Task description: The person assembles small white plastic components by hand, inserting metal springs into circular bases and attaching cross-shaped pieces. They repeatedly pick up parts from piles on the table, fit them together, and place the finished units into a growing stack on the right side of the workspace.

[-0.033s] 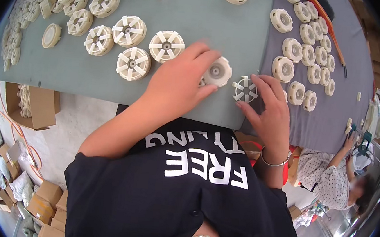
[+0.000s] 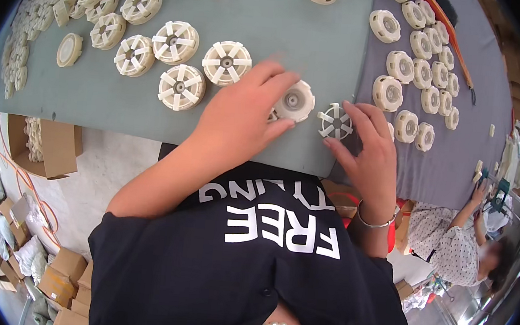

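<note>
My left hand (image 2: 239,114) lies on the grey-green table (image 2: 284,22), its fingers closed over the edge of a cream round disc (image 2: 296,101). Just right of it, my right hand (image 2: 369,153) pinches a small cream spoked insert (image 2: 336,122) with its fingertips, close to the table's front edge. The disc and the insert sit side by side, a small gap between them. Several cream wheels with spoked inserts fitted, such as one wheel (image 2: 180,86), lie to the left of my left hand. Several plain cream discs, such as one disc (image 2: 388,92), lie in rows on the right.
More spoked wheels are piled at the far left (image 2: 31,25). An open cardboard box (image 2: 48,144) and smaller boxes (image 2: 58,275) stand on the floor at left. Another person (image 2: 457,245) sits working at lower right. An orange strip (image 2: 450,37) runs along the table's right side.
</note>
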The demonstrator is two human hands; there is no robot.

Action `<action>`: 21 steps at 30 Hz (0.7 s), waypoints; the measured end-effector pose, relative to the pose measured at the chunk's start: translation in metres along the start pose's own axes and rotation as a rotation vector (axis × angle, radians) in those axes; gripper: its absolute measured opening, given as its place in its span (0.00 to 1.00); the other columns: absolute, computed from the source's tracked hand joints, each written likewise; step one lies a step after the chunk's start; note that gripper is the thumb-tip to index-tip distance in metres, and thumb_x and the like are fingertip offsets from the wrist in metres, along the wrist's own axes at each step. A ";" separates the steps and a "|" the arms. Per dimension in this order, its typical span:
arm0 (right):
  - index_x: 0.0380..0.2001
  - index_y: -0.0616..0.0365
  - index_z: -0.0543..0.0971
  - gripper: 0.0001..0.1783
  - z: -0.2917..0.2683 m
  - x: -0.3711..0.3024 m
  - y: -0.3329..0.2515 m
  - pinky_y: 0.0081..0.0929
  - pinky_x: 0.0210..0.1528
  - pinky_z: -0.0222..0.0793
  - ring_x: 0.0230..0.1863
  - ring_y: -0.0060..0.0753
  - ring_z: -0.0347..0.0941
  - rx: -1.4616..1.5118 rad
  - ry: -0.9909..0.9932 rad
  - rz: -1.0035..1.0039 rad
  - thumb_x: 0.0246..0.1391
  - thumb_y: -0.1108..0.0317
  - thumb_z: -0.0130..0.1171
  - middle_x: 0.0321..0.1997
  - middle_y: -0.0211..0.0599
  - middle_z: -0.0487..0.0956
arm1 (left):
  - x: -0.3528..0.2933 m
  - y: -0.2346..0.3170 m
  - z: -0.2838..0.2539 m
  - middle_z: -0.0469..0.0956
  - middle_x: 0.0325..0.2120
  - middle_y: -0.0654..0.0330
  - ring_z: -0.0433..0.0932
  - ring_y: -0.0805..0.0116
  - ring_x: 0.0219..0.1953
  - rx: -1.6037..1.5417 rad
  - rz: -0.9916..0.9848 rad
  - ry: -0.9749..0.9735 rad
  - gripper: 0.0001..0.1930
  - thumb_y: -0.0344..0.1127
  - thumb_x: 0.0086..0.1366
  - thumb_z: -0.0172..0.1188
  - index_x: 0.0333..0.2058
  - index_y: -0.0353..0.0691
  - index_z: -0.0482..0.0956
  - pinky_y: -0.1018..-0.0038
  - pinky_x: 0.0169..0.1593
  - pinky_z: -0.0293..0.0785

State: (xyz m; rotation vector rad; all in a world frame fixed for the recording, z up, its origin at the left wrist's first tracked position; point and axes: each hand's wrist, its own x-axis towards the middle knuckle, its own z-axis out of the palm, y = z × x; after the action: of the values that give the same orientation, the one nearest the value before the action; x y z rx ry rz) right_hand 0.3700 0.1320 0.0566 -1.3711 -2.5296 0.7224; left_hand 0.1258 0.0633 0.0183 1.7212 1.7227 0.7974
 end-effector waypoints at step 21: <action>0.54 0.62 0.83 0.30 0.039 0.024 -0.041 0.38 0.47 0.79 0.45 0.44 0.81 0.102 0.075 -0.200 0.46 0.65 0.80 0.50 0.41 0.80 | -0.014 -0.011 0.000 0.78 0.27 0.66 0.73 0.79 0.29 -0.481 -0.283 -0.002 0.23 0.37 0.70 0.68 0.62 0.39 0.82 0.78 0.35 0.72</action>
State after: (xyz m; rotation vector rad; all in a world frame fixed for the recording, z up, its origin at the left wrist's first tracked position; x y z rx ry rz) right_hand 0.3118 0.1198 0.0415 -1.0740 -2.4874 0.7349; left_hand 0.1189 0.0490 0.0100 1.1306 1.5640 0.9782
